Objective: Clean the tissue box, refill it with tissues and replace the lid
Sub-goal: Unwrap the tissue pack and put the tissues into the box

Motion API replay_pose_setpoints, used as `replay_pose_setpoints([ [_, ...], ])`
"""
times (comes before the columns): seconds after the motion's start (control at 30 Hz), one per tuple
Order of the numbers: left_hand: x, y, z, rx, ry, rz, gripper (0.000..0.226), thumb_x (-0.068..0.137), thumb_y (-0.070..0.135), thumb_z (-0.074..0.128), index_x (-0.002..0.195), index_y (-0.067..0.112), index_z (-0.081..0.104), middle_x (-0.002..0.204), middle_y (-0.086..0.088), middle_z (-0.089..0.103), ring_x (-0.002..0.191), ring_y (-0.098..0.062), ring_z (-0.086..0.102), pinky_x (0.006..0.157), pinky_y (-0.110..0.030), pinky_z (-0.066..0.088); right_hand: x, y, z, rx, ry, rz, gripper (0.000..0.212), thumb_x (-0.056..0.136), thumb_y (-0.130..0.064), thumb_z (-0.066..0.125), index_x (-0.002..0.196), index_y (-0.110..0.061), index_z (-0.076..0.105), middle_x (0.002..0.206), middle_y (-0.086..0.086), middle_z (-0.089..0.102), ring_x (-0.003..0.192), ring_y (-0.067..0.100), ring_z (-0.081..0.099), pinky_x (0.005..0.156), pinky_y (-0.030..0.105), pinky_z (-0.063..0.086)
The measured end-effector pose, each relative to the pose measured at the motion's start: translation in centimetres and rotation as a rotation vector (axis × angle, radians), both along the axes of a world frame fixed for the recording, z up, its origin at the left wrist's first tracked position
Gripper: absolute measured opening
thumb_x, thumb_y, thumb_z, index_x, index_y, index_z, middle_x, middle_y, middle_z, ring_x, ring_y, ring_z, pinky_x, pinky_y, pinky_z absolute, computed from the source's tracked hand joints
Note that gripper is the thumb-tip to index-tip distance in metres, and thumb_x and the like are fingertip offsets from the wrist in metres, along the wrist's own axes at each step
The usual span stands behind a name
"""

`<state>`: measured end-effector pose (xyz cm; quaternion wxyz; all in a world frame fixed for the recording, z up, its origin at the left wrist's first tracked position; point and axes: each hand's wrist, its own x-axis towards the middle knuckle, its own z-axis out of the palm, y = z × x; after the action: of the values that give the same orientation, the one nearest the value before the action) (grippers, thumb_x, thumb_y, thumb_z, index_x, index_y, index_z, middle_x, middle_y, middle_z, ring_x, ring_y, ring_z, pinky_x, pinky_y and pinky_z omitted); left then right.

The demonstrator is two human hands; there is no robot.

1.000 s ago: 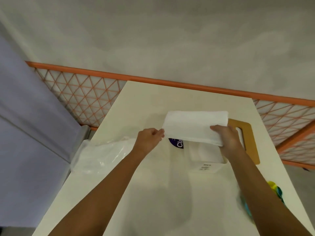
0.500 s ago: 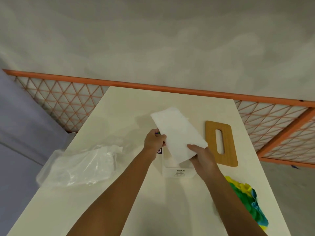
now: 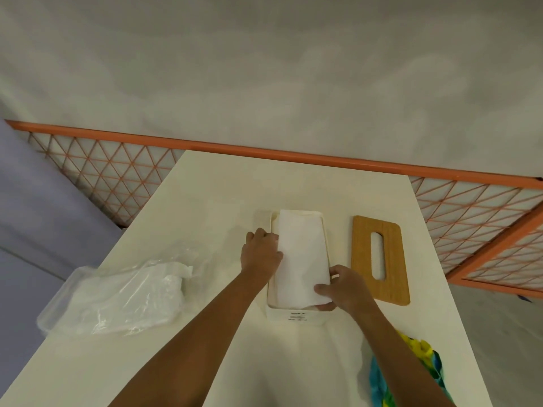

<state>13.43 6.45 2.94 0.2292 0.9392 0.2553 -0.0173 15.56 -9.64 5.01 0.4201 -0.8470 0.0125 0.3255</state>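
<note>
**Q:** Where does the tissue box (image 3: pixel 296 315) stand, and what does it contain?

**A:** The white, open-topped box stands near the middle of the pale table (image 3: pixel 235 183), its short labelled wall facing the viewer. A white stack of tissues (image 3: pixel 299 254) lies lengthwise in it. The far end of the stack sits inside the rim, while the near end rides slightly above the rim.

**Q:** How do the hands hold the stack?

**A:** The left hand (image 3: pixel 260 254) is at the box's left rim, its fingers curled against the stack's left edge. Their tips are hidden between tissue and wall. The right hand (image 3: pixel 343 286) pinches the stack's near right corner, with the thumb lying across the top and the fingers curled along the side beneath.

**Q:** Where is the lid (image 3: pixel 364 259)?

**A:** The wooden lid, which has a long slot, lies flat on the table just to the right of the box without touching it.

**Q:** What else appears?

**A:** A crumpled clear plastic wrapper (image 3: pixel 117 298) lies at the table's left edge, well apart from the box. A yellow, green and blue cloth (image 3: pixel 411 374) lies at the near right, partly behind the right forearm. An orange lattice railing (image 3: pixel 102 171) runs behind the table.
</note>
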Motion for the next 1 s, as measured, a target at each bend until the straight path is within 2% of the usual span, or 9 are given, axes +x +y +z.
replay_pose_setpoints([
  [0.13, -0.3, 0.2, -0.2, 0.144, 0.022, -0.031, 0.060, 0.088, 0.024, 0.058, 0.143, 0.018, 0.032, 0.132, -0.006, 0.036, 0.121, -0.022, 0.037, 0.097, -0.030, 0.038, 0.0, 0.1, 0.1, -0.076, -0.039, 0.088, 0.046, 0.083, -0.004, 0.065, 0.125, -0.002, 0.047, 0.126, 0.012, 0.054, 0.107, 0.032, 0.060, 0.046, 0.020, 0.050],
  [0.23, -0.6, 0.6, -0.1, 0.140, 0.020, -0.068, 0.060, 0.088, 0.027, 0.058, 0.142, 0.019, 0.032, 0.133, -0.005, 0.035, 0.122, -0.021, 0.038, 0.099, -0.031, 0.038, 0.1, 0.1, 0.6, -0.117, -0.051, 0.168, 0.041, 0.084, -0.008, 0.065, 0.122, -0.002, 0.050, 0.109, 0.011, 0.060, 0.077, 0.027, 0.068, 0.045, 0.016, 0.050],
  [0.3, -1.2, 1.1, 0.3, 0.120, -0.007, -0.078, 0.056, 0.089, 0.029, 0.056, 0.140, 0.020, 0.035, 0.133, -0.004, 0.037, 0.122, -0.021, 0.039, 0.098, -0.031, 0.038, 0.1, 0.1, 1.2, -0.203, -0.131, 0.192, 0.035, 0.085, -0.018, 0.064, 0.115, -0.002, 0.055, 0.093, 0.008, 0.062, 0.061, 0.017, 0.062, 0.049, 0.016, 0.049],
  [0.4, -2.2, 2.3, 0.9, 0.100, -0.079, -0.079, 0.048, 0.090, 0.030, 0.054, 0.136, 0.020, 0.041, 0.131, -0.004, 0.041, 0.121, -0.020, 0.042, 0.097, -0.031, 0.038, 0.3, -0.1, 2.0, -0.329, -0.311, 0.183, 0.038, 0.087, -0.029, 0.060, 0.115, -0.003, 0.056, 0.105, 0.010, 0.064, 0.089, 0.021, 0.062, 0.072, 0.026, 0.047],
  [0.5, -3.5, 4.2, 1.8, 0.084, -0.132, -0.070, 0.046, 0.092, 0.030, 0.053, 0.135, 0.021, 0.043, 0.132, -0.003, 0.043, 0.121, -0.019, 0.043, 0.099, -0.031, 0.038, 0.0, 0.9, 2.8, -0.386, -0.422, 0.176, 0.037, 0.090, -0.031, 0.055, 0.119, -0.008, 0.056, 0.118, 0.009, 0.061, 0.106, 0.023, 0.058, 0.077, 0.024, 0.040],
  [0.73, -7.7, 9.6, 3.1, 0.105, -0.222, -0.041, 0.039, 0.092, 0.030, 0.054, 0.130, 0.022, 0.050, 0.129, -0.002, 0.048, 0.117, -0.017, 0.047, 0.097, -0.029, 0.038, -2.3, 6.8, 2.5, -0.203, -0.405, 0.230, 0.025, 0.088, -0.023, 0.058, 0.109, -0.011, 0.062, 0.109, 0.010, 0.063, 0.083, 0.018, 0.055, 0.071, 0.025, 0.042],
  [0.83, -10.2, 12.6, 2.8, 0.105, -0.204, -0.035, 0.039, 0.091, 0.029, 0.054, 0.129, 0.022, 0.052, 0.128, -0.001, 0.049, 0.117, -0.017, 0.047, 0.097, -0.028, 0.036, -4.1, 10.2, 1.4, -0.071, -0.334, 0.259, 0.018, 0.086, -0.012, 0.059, 0.102, -0.007, 0.066, 0.105, 0.015, 0.065, 0.080, 0.018, 0.054, 0.059, 0.018, 0.045],
  [0.93, -12.7, 15.4, 1.9, 0.090, -0.167, -0.049, 0.039, 0.090, 0.031, 0.056, 0.128, 0.021, 0.053, 0.128, -0.001, 0.050, 0.118, -0.019, 0.048, 0.099, -0.030, 0.037, -5.4, 12.8, 0.3, 0.029, -0.215, 0.251, 0.016, 0.087, -0.006, 0.056, 0.099, -0.006, 0.065, 0.086, 0.010, 0.063, 0.060, 0.013, 0.053, 0.044, 0.009, 0.043],
  [1.0, -14.2, 17.2, 1.2, 0.064, -0.141, -0.057, 0.041, 0.090, 0.035, 0.057, 0.127, 0.020, 0.054, 0.130, -0.001, 0.051, 0.120, -0.019, 0.048, 0.101, -0.031, 0.036, -6.0, 14.4, -0.7, 0.073, -0.150, 0.247, 0.016, 0.087, -0.002, 0.055, 0.100, -0.003, 0.065, 0.075, 0.007, 0.062, 0.057, 0.011, 0.054, 0.046, 0.009, 0.045],
])
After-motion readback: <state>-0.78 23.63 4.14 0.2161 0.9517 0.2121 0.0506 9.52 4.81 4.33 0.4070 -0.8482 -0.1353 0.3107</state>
